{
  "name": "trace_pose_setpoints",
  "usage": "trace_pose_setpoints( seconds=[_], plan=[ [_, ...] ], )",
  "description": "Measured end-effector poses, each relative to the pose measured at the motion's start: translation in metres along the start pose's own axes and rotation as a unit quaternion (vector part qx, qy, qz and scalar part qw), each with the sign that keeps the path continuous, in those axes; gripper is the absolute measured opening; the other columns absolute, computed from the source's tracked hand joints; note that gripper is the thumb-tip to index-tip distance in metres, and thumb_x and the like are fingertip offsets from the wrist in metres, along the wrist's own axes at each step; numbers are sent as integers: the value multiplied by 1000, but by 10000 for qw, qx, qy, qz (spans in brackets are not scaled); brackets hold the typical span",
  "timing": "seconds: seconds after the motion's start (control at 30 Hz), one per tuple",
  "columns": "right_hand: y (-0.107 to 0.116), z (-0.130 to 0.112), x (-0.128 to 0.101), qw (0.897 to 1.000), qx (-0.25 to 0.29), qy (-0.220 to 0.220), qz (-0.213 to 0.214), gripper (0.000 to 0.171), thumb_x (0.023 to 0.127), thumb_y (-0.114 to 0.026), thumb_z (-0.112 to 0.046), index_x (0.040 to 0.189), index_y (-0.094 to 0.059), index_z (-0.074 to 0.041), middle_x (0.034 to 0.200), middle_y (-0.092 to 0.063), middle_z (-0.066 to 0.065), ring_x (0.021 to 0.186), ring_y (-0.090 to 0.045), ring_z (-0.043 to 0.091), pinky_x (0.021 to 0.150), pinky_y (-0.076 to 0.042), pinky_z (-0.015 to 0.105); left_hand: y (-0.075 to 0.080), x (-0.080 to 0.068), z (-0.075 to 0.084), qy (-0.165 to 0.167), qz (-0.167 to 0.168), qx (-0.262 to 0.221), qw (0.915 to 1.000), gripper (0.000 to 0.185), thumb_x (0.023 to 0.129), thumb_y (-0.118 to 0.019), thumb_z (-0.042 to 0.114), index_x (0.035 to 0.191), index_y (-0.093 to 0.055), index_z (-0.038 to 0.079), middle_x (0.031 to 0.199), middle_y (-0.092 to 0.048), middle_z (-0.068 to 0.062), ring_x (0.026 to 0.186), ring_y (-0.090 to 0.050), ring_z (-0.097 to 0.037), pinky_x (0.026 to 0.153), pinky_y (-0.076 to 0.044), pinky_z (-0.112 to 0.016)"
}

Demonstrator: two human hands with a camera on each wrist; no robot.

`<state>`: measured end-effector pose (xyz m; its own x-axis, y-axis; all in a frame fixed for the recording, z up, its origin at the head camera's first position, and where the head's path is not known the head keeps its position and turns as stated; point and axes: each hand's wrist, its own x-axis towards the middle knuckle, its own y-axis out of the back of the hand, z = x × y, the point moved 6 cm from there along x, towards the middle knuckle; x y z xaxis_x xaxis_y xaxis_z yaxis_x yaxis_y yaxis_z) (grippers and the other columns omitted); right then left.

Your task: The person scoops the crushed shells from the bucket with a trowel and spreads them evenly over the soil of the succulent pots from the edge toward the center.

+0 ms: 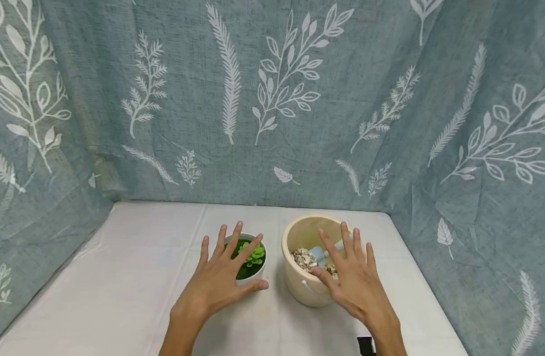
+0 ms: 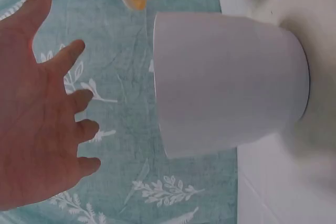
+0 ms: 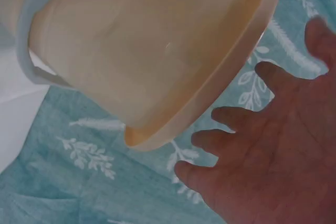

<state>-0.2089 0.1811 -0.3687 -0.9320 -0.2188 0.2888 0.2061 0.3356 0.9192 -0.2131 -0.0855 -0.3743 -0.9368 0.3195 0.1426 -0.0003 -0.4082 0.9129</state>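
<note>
A small white pot [image 1: 253, 274] [image 2: 226, 82] with a green succulent [image 1: 253, 255] stands on the white table [image 1: 134, 277]. My left hand [image 1: 219, 277] [image 2: 37, 119] hovers over its near left side, fingers spread and straight, holding nothing. To its right stands a cream bucket [image 1: 304, 289] [image 3: 142, 51] with pebbles [image 1: 302, 258] and a light blue scoop [image 1: 319, 253] inside. My right hand [image 1: 350, 279] [image 3: 268, 150] hovers open above the bucket's near right rim, fingers spread.
A teal cloth with white leaf prints [image 1: 272, 99] walls in the table at the back and on both sides. White table surface stretches to the left of the pot and in front of both containers.
</note>
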Motion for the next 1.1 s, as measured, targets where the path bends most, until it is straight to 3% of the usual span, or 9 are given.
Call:
trace_pose_setpoints(
  seconds=[0.13,0.27,0.43,0.5,0.6,0.73,0.8,0.97,1.1],
  plan=[
    [4,6,6,9999,-79,-36,107,63,109,-47,-48,167,-29,-29,175,-17,22,160,-14,54,124,-16,76,-7,8,8,-60,-99,-158,9998,92,87,-62,78,165,-26,44,178,-2,-12,164,1,-44,127,-1,-75],
    [13,15,15,9986,-159,131,480,54,110,-51,-34,161,-43,-17,166,-37,27,154,-30,56,121,-28,74,-21,21,24,-297,-82,-457,9985,93,90,-63,73,167,-25,37,177,-2,-17,164,0,-44,130,-4,-70],
    [14,19,33,9894,-468,1083,845,41,98,-72,-15,137,-66,-4,139,-66,24,135,-58,51,110,-48,66,-37,31,45,-600,181,-748,9952,92,92,-69,63,164,-37,15,174,-15,-26,162,-16,-46,129,-24,-63],
    [9,18,41,9838,-743,1468,710,37,92,-79,-12,127,-72,-3,130,-72,19,126,-65,45,105,-53,61,-43,32,50,-662,240,-830,9941,92,92,-71,61,161,-41,8,172,-19,-28,159,-26,-48,125,-34,-61],
    [-2,17,54,9772,-1151,1779,163,32,86,-85,-13,116,-76,-6,120,-77,11,118,-70,36,102,-55,55,-49,33,55,-653,312,-899,9933,92,91,-72,60,157,-45,2,170,-23,-30,152,-40,-49,116,-47,-60],
    [-18,19,67,9685,-1651,1693,-778,28,81,-88,-18,108,-79,-15,104,-78,1,103,-72,25,100,-52,50,-54,35,57,-543,368,-844,9943,92,92,-71,62,157,-46,3,171,-23,-29,149,-45,-48,112,-51,-56],
    [-24,21,71,9669,-1767,1533,-1015,23,79,-90,-16,99,-80,-17,94,-77,-1,93,-72,22,94,-50,47,-55,36,58,-544,359,-870,9941,93,92,-70,63,158,-44,2,172,-21,-28,150,-44,-47,113,-50,-55],
    [-27,28,72,9790,-1527,1056,-846,18,74,-88,0,78,-81,-17,75,-76,-2,74,-68,20,83,-46,45,-62,40,62,-661,340,-953,9927,96,93,-69,62,159,-40,0,172,-20,-29,150,-44,-47,115,-49,-53],
    [-24,33,66,9869,-1305,808,-488,24,73,-84,7,81,-83,-15,79,-78,1,77,-70,22,88,-45,50,-65,41,64,-688,405,-928,9925,96,92,-70,62,159,-40,-1,170,-23,-30,151,-42,-47,116,-49,-53]
  ],
)
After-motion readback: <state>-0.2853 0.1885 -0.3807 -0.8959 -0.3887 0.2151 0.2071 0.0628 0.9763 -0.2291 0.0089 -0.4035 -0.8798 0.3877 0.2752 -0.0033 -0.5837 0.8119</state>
